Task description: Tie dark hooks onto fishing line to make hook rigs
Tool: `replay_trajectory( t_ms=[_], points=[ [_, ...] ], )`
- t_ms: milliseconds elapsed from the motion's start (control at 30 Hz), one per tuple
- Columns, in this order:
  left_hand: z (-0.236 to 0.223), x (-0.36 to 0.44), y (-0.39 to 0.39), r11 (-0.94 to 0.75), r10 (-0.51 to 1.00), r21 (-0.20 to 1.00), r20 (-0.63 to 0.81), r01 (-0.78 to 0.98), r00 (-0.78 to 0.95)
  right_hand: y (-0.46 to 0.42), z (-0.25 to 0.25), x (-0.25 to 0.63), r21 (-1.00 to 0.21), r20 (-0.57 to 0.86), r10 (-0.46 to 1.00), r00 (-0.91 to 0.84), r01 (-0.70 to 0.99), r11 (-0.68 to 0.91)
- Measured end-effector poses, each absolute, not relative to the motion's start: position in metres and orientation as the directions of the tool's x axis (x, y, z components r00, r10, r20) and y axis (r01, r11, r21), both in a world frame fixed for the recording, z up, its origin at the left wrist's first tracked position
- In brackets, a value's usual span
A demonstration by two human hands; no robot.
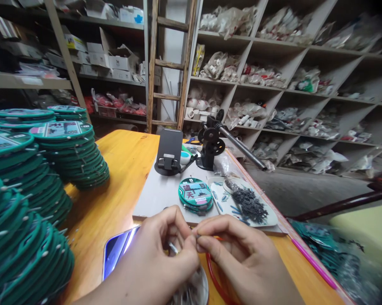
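Hands are pinching together at the tabletop's near edge: left hand [165,254] and right hand [238,258] gripping a tiny metal piece [197,235], finished green spools [66,152] stacking up at the left edge, loose bits [249,203] waiting.

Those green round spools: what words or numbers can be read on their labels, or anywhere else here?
"天" in red on the green spool on the grey board; its other characters are blurred.
Labels on the stacked spools: too small to read.
Shelf boxes: print unreadable.

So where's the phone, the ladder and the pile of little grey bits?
phone [116,250], head view, on its lit screen.
ladder [169,63], head view, on a middle rung.
grey bits [250,204], head view, on the pile's middle.
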State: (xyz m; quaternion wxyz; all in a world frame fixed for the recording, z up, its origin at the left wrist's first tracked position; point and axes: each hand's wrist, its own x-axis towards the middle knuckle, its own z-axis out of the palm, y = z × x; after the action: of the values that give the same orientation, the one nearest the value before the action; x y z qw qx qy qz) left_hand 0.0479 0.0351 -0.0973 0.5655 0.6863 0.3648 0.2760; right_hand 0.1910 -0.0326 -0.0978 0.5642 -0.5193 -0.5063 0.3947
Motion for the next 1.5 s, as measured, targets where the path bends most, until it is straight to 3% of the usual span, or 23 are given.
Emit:
replay_trajectory(
  t_ms=[400, 800, 1167, 1333, 1500],
  points=[
    [-0.084, 0.048, 0.030, -0.033, 0.802, 0.985, -0.076, 0.170, 0.593, -0.033, -0.100, 0.190, -0.988, 0.154, 0.972, 0.178, 0.036, 0.150],
    [-0.077, 0.047, 0.028, -0.145, 0.795, 0.957, -0.038, 0.251, 0.606, -0.034, -0.097, 0.190, -0.982, 0.173, 0.970, 0.171, 0.108, 0.156],
    [-0.076, 0.045, 0.028, -0.078, 0.765, 0.990, -0.018, 0.120, 0.644, -0.036, -0.091, 0.192, -0.983, 0.136, 0.969, 0.204, 0.145, 0.108],
    [-0.074, 0.045, 0.027, -0.110, 0.779, 0.982, -0.012, 0.156, 0.627, -0.036, -0.094, 0.189, -0.983, 0.168, 0.952, 0.257, 0.121, 0.140],
    [-0.073, 0.045, 0.027, -0.128, 0.776, 0.971, -0.028, 0.200, 0.630, -0.035, -0.095, 0.191, -0.979, 0.183, 0.965, 0.187, 0.126, 0.162]
  ],
)
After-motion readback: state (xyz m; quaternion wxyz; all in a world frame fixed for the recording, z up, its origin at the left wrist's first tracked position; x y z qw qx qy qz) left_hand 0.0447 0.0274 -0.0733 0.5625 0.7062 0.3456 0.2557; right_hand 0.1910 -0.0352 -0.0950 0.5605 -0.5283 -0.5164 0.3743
